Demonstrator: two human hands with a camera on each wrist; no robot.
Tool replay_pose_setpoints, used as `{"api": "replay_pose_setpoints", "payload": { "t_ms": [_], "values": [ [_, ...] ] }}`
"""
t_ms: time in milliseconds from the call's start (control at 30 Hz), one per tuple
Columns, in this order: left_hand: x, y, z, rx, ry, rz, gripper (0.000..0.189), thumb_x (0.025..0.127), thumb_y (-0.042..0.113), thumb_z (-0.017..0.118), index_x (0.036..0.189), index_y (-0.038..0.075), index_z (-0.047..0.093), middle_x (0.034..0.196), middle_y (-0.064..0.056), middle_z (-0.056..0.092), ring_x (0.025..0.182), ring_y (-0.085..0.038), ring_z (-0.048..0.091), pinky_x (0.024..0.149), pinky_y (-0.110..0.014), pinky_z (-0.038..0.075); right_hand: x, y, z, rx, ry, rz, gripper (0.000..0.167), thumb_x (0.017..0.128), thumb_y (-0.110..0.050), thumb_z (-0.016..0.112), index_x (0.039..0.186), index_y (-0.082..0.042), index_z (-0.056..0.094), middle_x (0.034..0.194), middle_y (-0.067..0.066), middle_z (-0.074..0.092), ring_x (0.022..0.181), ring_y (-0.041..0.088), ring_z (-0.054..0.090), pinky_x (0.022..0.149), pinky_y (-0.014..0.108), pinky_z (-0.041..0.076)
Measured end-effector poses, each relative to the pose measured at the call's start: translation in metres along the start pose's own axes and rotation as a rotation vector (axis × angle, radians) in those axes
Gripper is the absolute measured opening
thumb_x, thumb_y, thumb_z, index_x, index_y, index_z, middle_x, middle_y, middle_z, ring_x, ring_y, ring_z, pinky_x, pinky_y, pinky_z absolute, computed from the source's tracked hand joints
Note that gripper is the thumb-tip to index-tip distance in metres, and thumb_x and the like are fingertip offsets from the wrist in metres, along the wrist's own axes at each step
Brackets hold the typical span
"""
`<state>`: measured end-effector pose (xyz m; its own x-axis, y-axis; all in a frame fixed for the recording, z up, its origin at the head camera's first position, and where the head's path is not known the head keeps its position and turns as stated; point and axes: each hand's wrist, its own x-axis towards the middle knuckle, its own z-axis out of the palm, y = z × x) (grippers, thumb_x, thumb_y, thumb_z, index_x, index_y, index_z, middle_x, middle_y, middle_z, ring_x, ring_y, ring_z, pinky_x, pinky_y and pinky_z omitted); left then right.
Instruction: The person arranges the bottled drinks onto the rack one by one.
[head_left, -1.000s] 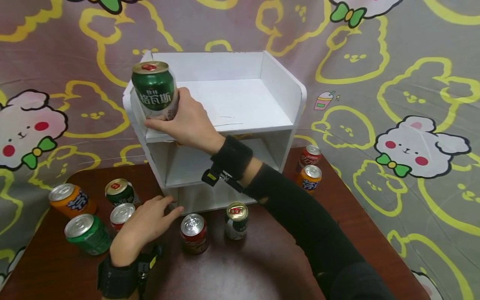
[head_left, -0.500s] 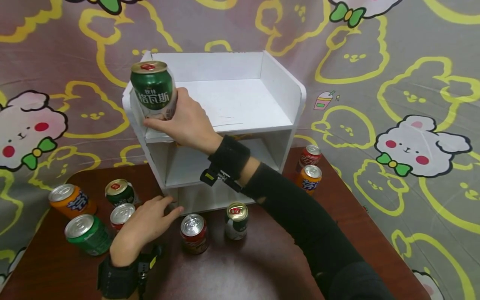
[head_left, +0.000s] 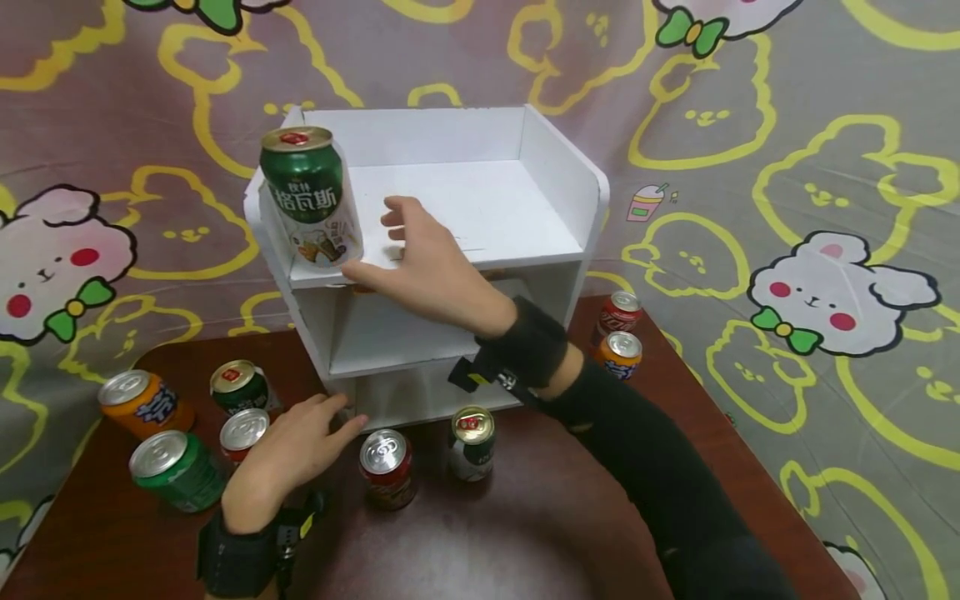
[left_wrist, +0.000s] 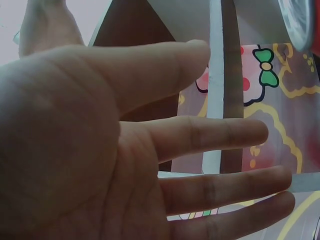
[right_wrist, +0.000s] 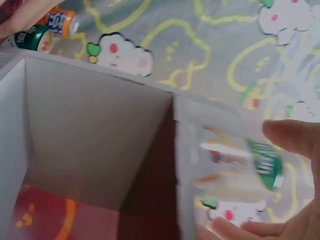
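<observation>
A green-and-white drink can stands upright on the top board of the white shelf unit, at its front left corner. To its right is my right hand, thumb and fingers spread and holding nothing. The right wrist view has the can blurred, with the fingers around its top end. My left hand is low by the unit's bottom left corner, above a mostly covered red can. Its fingers are extended in the left wrist view; whether they touch the unit I cannot tell.
Left on the brown table are an orange can, a green can and a dark green can. A red-brown can and a gold-topped can stand before the unit. Right of it are red and orange cans.
My right hand has let go of the green-and-white can and drawn back to the right, its fingers spreading. The can stays at the shelf's front left corner. My left hand has not moved.
</observation>
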<state>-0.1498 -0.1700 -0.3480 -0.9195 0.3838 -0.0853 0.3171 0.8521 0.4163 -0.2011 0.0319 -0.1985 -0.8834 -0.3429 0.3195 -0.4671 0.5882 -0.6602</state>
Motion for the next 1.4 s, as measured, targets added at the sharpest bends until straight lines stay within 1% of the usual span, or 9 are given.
{"api": "replay_pose_setpoints", "payload": {
  "t_ms": [233, 300, 367, 633, 800, 967, 1167, 1233, 1400],
  "values": [
    [0.001, -0.001, 0.000, -0.007, 0.020, 0.011, 0.058, 0.095, 0.044, 0.052, 0.127, -0.005, 0.054, 0.118, -0.027, 0.055, 0.106, -0.042, 0.054, 0.081, -0.055, 0.045, -0.040, 0.019, -0.025, 0.011, -0.048, -0.232, 0.044, 0.086, -0.023, 0.071, 0.121, -0.002, 0.054, 0.118, 0.008, 0.058, 0.106, 0.014, 0.056, 0.087, 0.024, 0.047],
    [0.001, 0.000, 0.000, -0.010, 0.019, 0.012, 0.060, 0.095, 0.044, 0.052, 0.127, -0.006, 0.053, 0.119, -0.027, 0.055, 0.107, -0.043, 0.054, 0.083, -0.055, 0.045, -0.049, 0.029, -0.027, -0.004, -0.052, -0.280, 0.036, 0.087, -0.021, 0.070, 0.116, -0.003, 0.058, 0.111, 0.006, 0.060, 0.100, 0.012, 0.058, 0.086, 0.024, 0.047],
    [0.002, -0.001, 0.000, -0.007, 0.016, 0.012, 0.061, 0.095, 0.046, 0.051, 0.128, -0.006, 0.053, 0.119, -0.028, 0.055, 0.107, -0.043, 0.054, 0.082, -0.055, 0.045, -0.056, 0.040, -0.026, -0.007, -0.060, -0.291, 0.030, 0.087, -0.020, 0.070, 0.112, -0.006, 0.060, 0.107, 0.003, 0.062, 0.097, 0.012, 0.060, 0.084, 0.023, 0.047],
    [0.003, -0.001, 0.000, -0.015, 0.024, 0.023, 0.059, 0.095, 0.043, 0.053, 0.127, -0.007, 0.053, 0.118, -0.029, 0.055, 0.105, -0.043, 0.055, 0.081, -0.055, 0.046, -0.081, 0.090, -0.007, 0.006, -0.145, -0.151, 0.019, 0.089, -0.021, 0.067, 0.105, -0.010, 0.064, 0.099, -0.001, 0.064, 0.090, 0.009, 0.059, 0.081, 0.029, 0.050],
    [0.006, -0.001, -0.003, -0.009, 0.022, 0.021, 0.061, 0.094, 0.044, 0.054, 0.127, -0.008, 0.052, 0.118, -0.029, 0.054, 0.104, -0.043, 0.055, 0.081, -0.055, 0.046, -0.101, 0.127, 0.011, 0.036, -0.179, -0.075, 0.022, 0.092, -0.024, 0.064, 0.108, -0.010, 0.063, 0.104, 0.001, 0.063, 0.096, 0.013, 0.059, 0.082, 0.035, 0.050],
    [0.007, 0.000, -0.003, -0.007, 0.023, 0.021, 0.061, 0.094, 0.044, 0.054, 0.127, -0.008, 0.052, 0.119, -0.030, 0.054, 0.106, -0.044, 0.054, 0.082, -0.056, 0.045, -0.122, 0.160, 0.032, 0.113, -0.220, 0.020, 0.040, 0.090, -0.028, 0.066, 0.123, -0.008, 0.055, 0.120, 0.008, 0.057, 0.106, 0.021, 0.057, 0.086, 0.037, 0.049],
    [0.005, -0.003, -0.001, -0.006, -0.006, -0.005, 0.064, 0.094, 0.047, 0.053, 0.128, -0.006, 0.052, 0.120, -0.031, 0.053, 0.106, -0.045, 0.053, 0.081, -0.057, 0.045, -0.143, 0.179, 0.058, 0.213, -0.264, 0.094, 0.066, 0.084, -0.030, 0.074, 0.136, -0.004, 0.042, 0.136, 0.015, 0.045, 0.120, 0.026, 0.048, 0.095, 0.045, 0.042],
    [0.004, -0.004, 0.000, -0.004, -0.011, -0.016, 0.064, 0.094, 0.048, 0.052, 0.128, -0.006, 0.053, 0.121, -0.030, 0.052, 0.107, -0.045, 0.053, 0.081, -0.058, 0.044, -0.147, 0.182, 0.067, 0.227, -0.253, 0.109, 0.072, 0.080, -0.029, 0.077, 0.138, -0.006, 0.040, 0.136, 0.014, 0.044, 0.119, 0.024, 0.048, 0.094, 0.043, 0.043],
    [0.003, -0.003, 0.000, -0.003, -0.024, -0.028, 0.063, 0.094, 0.049, 0.052, 0.128, -0.005, 0.053, 0.122, -0.030, 0.052, 0.107, -0.044, 0.053, 0.081, -0.057, 0.044, -0.155, 0.184, 0.092, 0.272, -0.182, 0.137, 0.080, 0.075, -0.027, 0.081, 0.139, -0.006, 0.038, 0.125, 0.009, 0.052, 0.106, 0.018, 0.055, 0.089, 0.033, 0.045]
  ]
}}
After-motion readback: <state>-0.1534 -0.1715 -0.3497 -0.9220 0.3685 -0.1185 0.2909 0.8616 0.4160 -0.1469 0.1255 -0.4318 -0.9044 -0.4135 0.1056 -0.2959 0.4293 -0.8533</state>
